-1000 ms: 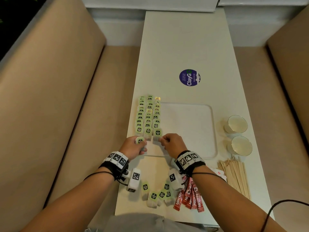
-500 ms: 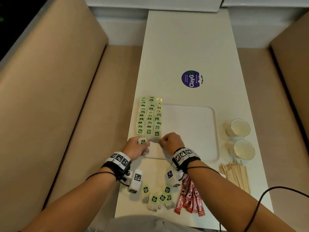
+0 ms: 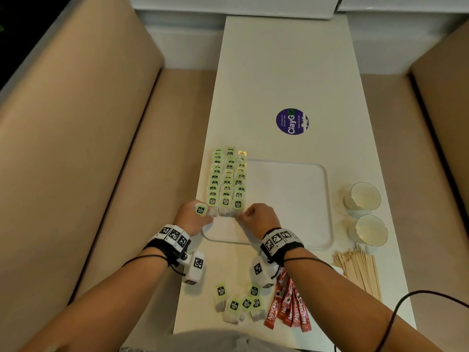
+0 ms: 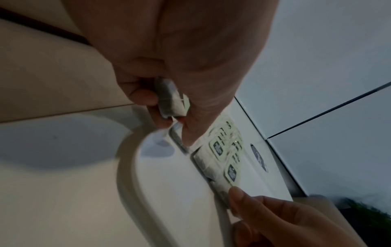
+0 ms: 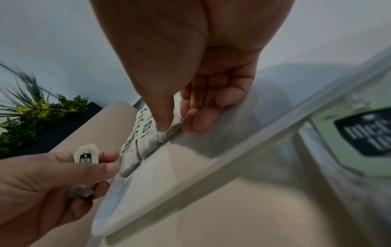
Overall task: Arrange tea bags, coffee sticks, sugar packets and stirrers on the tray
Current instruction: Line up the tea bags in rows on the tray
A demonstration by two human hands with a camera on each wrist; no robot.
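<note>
right now your left hand (image 3: 194, 217) pinches one tea bag (image 3: 200, 209) between thumb and fingers, its green tag up, just beside the near end of the left column on the tray (image 3: 327, 204). your right hand (image 3: 258, 217) is curled, thumb and fingertips (image 5: 167, 123) nipping the near edge of the front bag in the right column (image 3: 238, 205). the three tea bag columns (image 3: 227, 179) overlap like shingles along the tray's left side, so a nudge from either hand would likely ripple up a whole column and skew it. i'd judge the held bag's tag could snag a neighbour's tag as you slide it in. the outer column sits close against the tray's rim, and a hard push might ride a bag over it. behind your wrists, loose tea bags (image 3: 237, 302), red coffee sticks (image 3: 289, 307) and wooden stirrers (image 3: 359, 271) lie on the table (image 3: 279, 59); pulling an arm back low could scatter them.
</note>
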